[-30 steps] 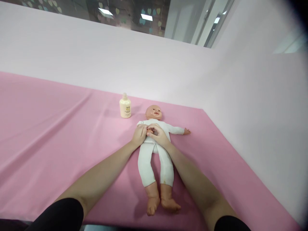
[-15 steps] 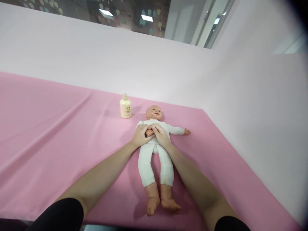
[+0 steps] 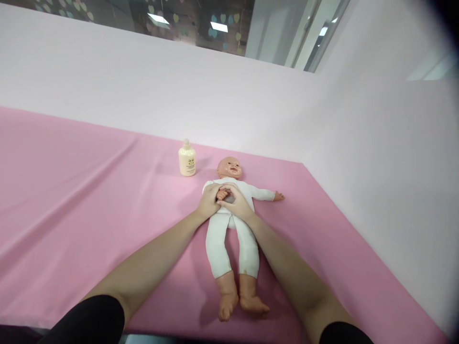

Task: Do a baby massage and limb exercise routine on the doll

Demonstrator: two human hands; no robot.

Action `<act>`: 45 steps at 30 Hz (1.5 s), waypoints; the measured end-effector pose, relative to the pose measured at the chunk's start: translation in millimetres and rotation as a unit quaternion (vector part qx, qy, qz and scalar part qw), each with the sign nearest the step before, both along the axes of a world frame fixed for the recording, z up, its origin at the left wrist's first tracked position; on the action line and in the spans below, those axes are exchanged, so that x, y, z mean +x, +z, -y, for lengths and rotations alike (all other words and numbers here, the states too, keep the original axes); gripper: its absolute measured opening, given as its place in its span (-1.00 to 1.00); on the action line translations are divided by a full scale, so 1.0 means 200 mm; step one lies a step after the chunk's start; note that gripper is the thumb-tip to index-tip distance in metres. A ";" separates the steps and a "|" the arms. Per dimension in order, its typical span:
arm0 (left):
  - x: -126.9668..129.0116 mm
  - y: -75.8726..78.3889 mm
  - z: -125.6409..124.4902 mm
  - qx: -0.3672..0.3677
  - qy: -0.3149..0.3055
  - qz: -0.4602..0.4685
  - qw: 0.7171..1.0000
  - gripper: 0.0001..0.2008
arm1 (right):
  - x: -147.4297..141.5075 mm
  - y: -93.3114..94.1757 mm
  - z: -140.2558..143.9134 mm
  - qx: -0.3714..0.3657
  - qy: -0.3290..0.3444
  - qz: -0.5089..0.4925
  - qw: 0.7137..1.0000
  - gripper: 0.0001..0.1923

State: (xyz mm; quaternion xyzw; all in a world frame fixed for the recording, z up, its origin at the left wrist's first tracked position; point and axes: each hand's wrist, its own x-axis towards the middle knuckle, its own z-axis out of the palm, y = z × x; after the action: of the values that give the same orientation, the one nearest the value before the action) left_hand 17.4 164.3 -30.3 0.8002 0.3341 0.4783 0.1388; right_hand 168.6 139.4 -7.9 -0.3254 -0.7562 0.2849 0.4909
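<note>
A baby doll (image 3: 232, 243) in a white suit lies on its back, head toward the wall and bare feet toward me. Over its chest, my left hand (image 3: 209, 199) is closed around one of the doll's arms near the wrist. The doll's small hand (image 3: 222, 194) pokes out between my two hands. My right hand (image 3: 238, 201) curves around that same small hand from the other side, thumb and fingers touching it. The doll's other arm (image 3: 265, 193) lies stretched out sideways on the pink cover.
A cream pump bottle (image 3: 187, 160) stands upright left of the doll's head. Pink sheeting (image 3: 89, 200) covers the table. White walls (image 3: 161, 91) rise behind and at the right, with a window (image 3: 193, 24) above the back one.
My right thumb has moved left and down, and its fingers now arch around the doll's hand, leaving a gap. My left thumb has shifted slightly. Doll's body and bottle stay put.
</note>
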 end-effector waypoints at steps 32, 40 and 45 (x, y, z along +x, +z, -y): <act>0.00 -0.02 0.00 -0.046 0.080 0.022 0.995 -0.78 | 0.00 -0.01 -0.01 -0.050 -0.011 -0.050 0.997 -0.72; 0.00 0.00 0.02 -0.051 0.086 0.013 0.995 -0.81 | 0.01 0.00 -0.01 -0.025 -0.022 -0.038 0.999 -0.73; 0.01 -0.04 -0.01 -0.027 0.079 0.036 0.996 -0.82 | 0.00 -0.02 -0.01 -0.045 -0.010 -0.047 0.998 -0.75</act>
State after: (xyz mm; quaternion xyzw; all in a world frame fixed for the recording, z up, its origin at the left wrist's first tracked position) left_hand 18.8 166.0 -38.8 0.7495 0.4038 0.5071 0.1342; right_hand 169.3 142.0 -11.1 -0.3408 -0.7154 0.3287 0.5138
